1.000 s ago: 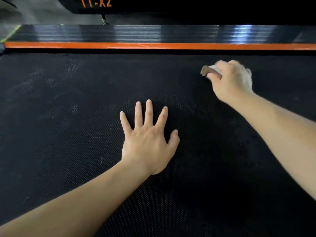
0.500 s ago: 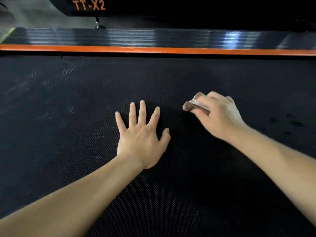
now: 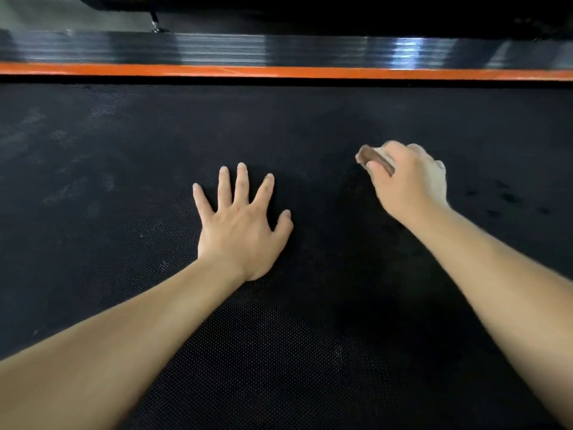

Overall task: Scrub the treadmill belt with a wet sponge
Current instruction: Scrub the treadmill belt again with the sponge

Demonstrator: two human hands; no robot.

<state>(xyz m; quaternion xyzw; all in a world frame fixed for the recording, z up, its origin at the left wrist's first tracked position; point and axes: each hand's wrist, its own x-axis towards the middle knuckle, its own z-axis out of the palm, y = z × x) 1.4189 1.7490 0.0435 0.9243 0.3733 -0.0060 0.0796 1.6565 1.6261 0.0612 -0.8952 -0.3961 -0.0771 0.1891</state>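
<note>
The black textured treadmill belt [image 3: 130, 169] fills most of the view. My left hand [image 3: 242, 225] lies flat on the belt near its middle, fingers spread and straight. To its right, my right hand [image 3: 409, 184] grips a sponge [image 3: 373, 158] with a brown scrub side and a pale body, pressed down on the belt. Most of the sponge is hidden under my fingers. Dark wet spots show on the belt to the right of that hand.
An orange stripe [image 3: 279, 71] runs along the belt's far edge, with a glossy black ribbed side rail [image 3: 217, 48] behind it. Above that are a dark machine housing with orange lettering and a strip of grey floor [image 3: 46, 13].
My right hand pulled the sponge toward me from near the orange stripe, then shifted it right and slightly away. My left hand stayed flat on the belt.
</note>
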